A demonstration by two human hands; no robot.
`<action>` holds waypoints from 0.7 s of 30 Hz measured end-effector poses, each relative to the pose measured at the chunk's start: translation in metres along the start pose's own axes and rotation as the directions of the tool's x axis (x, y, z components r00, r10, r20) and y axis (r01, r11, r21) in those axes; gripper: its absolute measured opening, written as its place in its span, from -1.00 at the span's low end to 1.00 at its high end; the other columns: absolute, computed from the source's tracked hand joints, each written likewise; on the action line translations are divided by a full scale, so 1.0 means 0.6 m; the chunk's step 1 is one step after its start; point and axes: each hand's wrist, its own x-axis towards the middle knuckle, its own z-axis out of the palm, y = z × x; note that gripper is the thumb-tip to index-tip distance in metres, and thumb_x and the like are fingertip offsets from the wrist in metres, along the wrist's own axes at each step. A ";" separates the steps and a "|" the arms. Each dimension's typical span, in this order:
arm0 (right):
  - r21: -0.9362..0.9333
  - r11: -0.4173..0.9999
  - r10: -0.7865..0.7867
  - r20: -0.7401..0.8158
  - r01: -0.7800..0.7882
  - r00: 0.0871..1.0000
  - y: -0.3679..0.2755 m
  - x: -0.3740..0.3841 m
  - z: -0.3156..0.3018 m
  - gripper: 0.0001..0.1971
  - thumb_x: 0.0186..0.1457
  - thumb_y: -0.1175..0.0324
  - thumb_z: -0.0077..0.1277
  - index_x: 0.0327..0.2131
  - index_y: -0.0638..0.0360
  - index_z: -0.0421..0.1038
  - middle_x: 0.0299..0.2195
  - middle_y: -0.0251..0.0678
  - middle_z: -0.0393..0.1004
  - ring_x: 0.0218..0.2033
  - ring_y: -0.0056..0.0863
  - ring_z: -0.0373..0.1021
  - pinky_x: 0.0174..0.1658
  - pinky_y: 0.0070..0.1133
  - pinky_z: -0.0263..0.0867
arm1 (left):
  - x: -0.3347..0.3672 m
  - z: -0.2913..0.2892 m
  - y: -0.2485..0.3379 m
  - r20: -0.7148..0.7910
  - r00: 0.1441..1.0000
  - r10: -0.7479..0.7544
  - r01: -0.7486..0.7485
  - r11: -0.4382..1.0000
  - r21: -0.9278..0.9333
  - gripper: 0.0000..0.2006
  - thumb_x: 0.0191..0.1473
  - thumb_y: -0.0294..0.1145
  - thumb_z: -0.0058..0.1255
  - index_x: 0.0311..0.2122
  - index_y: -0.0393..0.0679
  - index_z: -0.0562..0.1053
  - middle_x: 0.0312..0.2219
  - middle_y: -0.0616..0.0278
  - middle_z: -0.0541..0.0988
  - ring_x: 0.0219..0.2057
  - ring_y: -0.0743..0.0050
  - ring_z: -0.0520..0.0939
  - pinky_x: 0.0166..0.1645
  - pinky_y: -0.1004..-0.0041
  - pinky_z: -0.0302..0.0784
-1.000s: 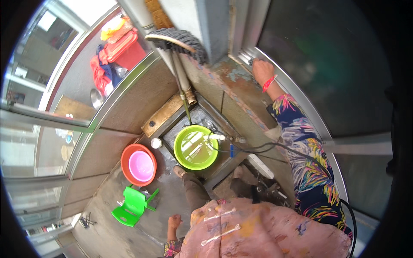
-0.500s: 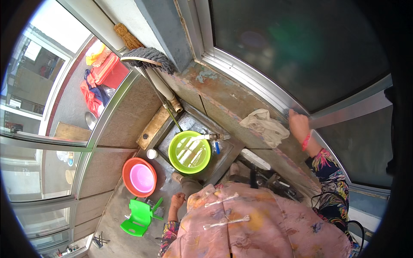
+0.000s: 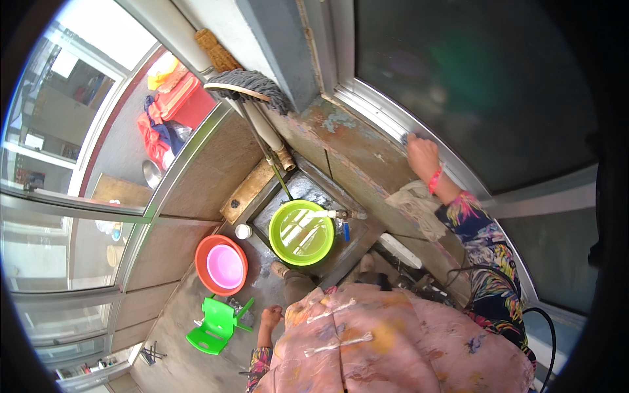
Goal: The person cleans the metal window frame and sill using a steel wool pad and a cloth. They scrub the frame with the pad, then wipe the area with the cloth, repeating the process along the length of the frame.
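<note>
My right hand (image 3: pixel 423 157), with a red band at the wrist, is closed round a small grey scouring pad (image 3: pixel 404 139). It presses the pad on the silver metal window frame (image 3: pixel 383 120), just below a dark glass pane (image 3: pixel 465 78). A crumpled off-white cloth (image 3: pixel 419 208) lies on the ledge below my right forearm, which partly covers it. My left hand (image 3: pixel 271 317) hangs low beside my pink apron (image 3: pixel 367 334), its fingers curled in and nothing visible in them.
A green basin (image 3: pixel 273 243) of water stands under a tap (image 3: pixel 347 214) in a low sink. To its left are a white jar (image 3: pixel 243 231), an orange basin (image 3: pixel 202 257) holding a pink one (image 3: pixel 225 267), and a green chair (image 3: pixel 216 327). A mop (image 3: pixel 252 88) leans in the corner.
My right hand has slid left along the window frame with the scouring pad. My forearm now overlaps the cloth. The whole view has shifted slightly; my left hand stays low.
</note>
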 end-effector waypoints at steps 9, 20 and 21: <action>0.034 0.999 -0.025 -0.101 0.029 0.995 -0.173 0.304 0.098 -0.89 -0.07 0.50 -0.11 -0.54 0.26 0.43 -0.58 -0.02 0.50 -0.50 -0.15 0.51 -0.45 -0.34 0.43 | -0.086 0.051 -0.090 -0.126 0.973 -0.194 0.154 0.950 -0.271 -0.70 0.08 -0.20 -0.07 -0.28 -0.24 0.52 -0.57 0.14 0.62 -0.48 0.44 0.64 -0.30 0.44 0.51; 0.030 0.999 -0.028 -0.058 0.030 0.998 -0.139 0.251 0.087 -0.86 -0.01 0.47 -0.16 -0.48 0.26 0.41 -0.58 0.00 0.50 -0.49 -0.12 0.50 -0.41 -0.27 0.41 | -0.061 0.125 -0.187 0.017 0.985 -0.173 0.173 0.965 -0.197 -0.68 0.04 -0.15 -0.10 -0.27 -0.15 0.55 -0.55 0.13 0.62 -0.42 0.34 0.65 -0.23 0.38 0.51; 0.025 0.999 -0.040 -0.045 0.041 0.998 -0.119 0.218 0.075 -0.87 -0.02 0.48 -0.17 -0.48 0.26 0.40 -0.59 -0.01 0.49 -0.50 -0.11 0.50 -0.42 -0.27 0.41 | -0.046 0.116 -0.178 0.002 0.983 -0.186 0.183 0.964 -0.192 -0.67 0.04 -0.13 -0.11 -0.27 -0.14 0.55 -0.55 0.13 0.62 -0.42 0.34 0.65 -0.23 0.38 0.51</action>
